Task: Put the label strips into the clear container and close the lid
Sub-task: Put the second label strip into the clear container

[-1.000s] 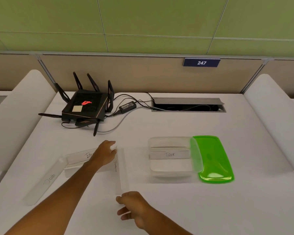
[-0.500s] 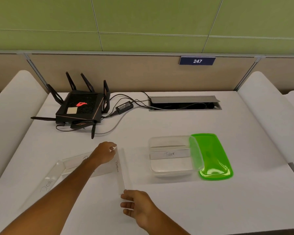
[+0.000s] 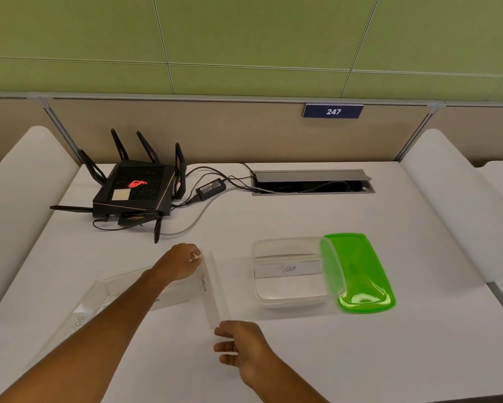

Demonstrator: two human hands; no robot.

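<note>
We find the left hand (image 3: 178, 264) pinching the far end of a label strip (image 3: 210, 289) and the right hand (image 3: 240, 347), fingers loosely curled, at its near end; whether it grips we cannot tell. The clear container (image 3: 288, 298) sits well right, one strip inside, its green lid (image 3: 360, 271) propped on the right rim. Bare table (image 3: 418, 344) lies between. Since the previous frames, both hands keep their places on the strip.

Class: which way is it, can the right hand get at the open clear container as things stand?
Probably yes. The right hand sits near the clear container, whose mouth is mostly uncovered; the green lid leans only on its right rim.
</note>
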